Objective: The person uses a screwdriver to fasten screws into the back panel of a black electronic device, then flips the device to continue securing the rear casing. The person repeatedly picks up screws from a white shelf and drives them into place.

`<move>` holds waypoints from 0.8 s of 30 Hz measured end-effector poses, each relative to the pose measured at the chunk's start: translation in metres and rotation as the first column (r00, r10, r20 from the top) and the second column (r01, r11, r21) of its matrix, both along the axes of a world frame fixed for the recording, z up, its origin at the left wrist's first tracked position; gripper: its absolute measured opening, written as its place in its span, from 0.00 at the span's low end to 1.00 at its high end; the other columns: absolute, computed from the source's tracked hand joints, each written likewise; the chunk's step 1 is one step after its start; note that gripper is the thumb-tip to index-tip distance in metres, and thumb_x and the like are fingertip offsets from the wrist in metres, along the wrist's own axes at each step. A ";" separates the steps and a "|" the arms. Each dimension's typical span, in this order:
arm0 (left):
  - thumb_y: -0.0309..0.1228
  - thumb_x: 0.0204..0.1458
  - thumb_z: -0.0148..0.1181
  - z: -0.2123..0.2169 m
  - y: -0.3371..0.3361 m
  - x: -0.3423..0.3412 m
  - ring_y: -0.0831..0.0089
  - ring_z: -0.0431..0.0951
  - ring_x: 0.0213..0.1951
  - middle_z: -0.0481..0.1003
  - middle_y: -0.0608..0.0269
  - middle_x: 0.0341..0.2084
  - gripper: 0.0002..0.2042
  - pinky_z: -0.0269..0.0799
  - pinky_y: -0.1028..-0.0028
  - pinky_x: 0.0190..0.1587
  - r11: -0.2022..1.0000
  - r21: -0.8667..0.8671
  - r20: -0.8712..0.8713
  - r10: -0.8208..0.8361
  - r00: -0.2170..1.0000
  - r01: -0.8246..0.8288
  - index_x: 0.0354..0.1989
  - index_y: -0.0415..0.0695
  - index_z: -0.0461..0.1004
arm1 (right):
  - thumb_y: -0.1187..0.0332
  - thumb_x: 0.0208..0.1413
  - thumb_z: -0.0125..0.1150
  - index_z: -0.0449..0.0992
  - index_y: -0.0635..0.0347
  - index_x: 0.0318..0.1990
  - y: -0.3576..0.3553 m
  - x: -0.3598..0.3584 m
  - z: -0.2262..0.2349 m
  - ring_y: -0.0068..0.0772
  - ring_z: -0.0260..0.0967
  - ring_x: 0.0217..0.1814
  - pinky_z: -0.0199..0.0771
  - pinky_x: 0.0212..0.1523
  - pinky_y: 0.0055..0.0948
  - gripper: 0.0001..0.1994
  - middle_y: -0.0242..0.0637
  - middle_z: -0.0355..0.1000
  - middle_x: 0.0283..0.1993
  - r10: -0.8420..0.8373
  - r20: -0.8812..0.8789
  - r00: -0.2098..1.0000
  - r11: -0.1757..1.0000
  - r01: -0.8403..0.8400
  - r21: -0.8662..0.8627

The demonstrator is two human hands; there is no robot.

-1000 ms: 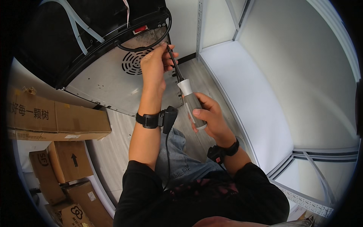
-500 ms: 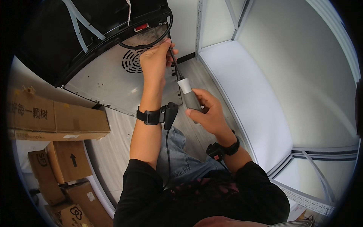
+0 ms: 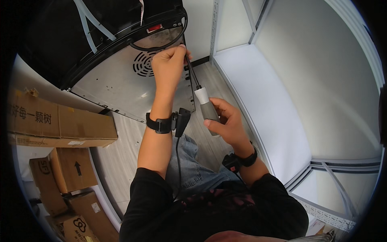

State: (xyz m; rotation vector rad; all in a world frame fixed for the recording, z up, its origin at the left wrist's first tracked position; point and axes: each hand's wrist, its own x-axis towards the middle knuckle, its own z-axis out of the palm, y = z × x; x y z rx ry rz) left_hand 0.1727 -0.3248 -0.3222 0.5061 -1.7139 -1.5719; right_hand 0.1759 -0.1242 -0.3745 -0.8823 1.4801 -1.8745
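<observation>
My right hand (image 3: 226, 121) grips the grey-and-white handle of a screwdriver (image 3: 204, 104), whose dark shaft slants up and left. My left hand (image 3: 168, 66) pinches the shaft near its tip, against the metal back panel (image 3: 121, 86) of a black appliance, beside a round vent grille (image 3: 143, 63). The tip itself is hidden behind my fingers. A black cable (image 3: 177, 34) loops over the panel just above my left hand. Both wrists wear black bands; a small black device (image 3: 182, 119) with a wire hangs by my left wrist.
Cardboard boxes (image 3: 56, 123) are stacked at the left, more (image 3: 68, 173) below them. A white shelf unit (image 3: 274, 105) with metal uprights runs along the right. Pale wood flooring (image 3: 117, 153) shows between them. My jeans-covered knee (image 3: 189, 169) sits beneath my arms.
My right hand has slid slightly up the handle and the screwdriver has shifted a little; my left hand stays at the shaft near the panel.
</observation>
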 end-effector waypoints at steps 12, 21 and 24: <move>0.31 0.54 0.52 -0.035 0.057 -0.033 0.78 0.74 0.26 0.75 0.61 0.27 0.08 0.70 0.79 0.30 0.882 0.256 0.032 -0.418 0.908 0.397 0.35 0.39 0.74 | 0.76 0.47 0.59 0.66 0.68 0.54 0.088 -0.019 -0.044 0.19 0.66 0.30 0.67 0.26 0.22 0.23 0.34 0.67 0.38 -0.090 0.219 0.972 0.995 0.096 -0.015; 0.32 0.54 0.56 -0.123 0.162 -0.126 0.81 0.72 0.29 0.75 0.66 0.30 0.07 0.66 0.81 0.34 0.716 0.375 0.288 -0.693 0.661 0.588 0.36 0.42 0.74 | 0.70 0.54 0.49 0.64 0.70 0.55 0.171 -0.050 -0.134 0.26 0.69 0.31 0.69 0.28 0.25 0.21 0.40 0.68 0.36 -0.493 0.483 0.724 0.863 0.478 0.165; 0.33 0.53 0.58 -0.162 0.186 -0.148 0.81 0.73 0.29 0.76 0.67 0.31 0.07 0.66 0.82 0.35 0.708 0.488 0.350 -0.695 0.628 0.510 0.36 0.44 0.75 | 0.67 0.55 0.56 0.67 0.67 0.52 0.184 -0.065 -0.153 0.20 0.66 0.27 0.66 0.25 0.23 0.18 0.32 0.67 0.32 -0.621 0.389 0.681 0.777 0.467 0.421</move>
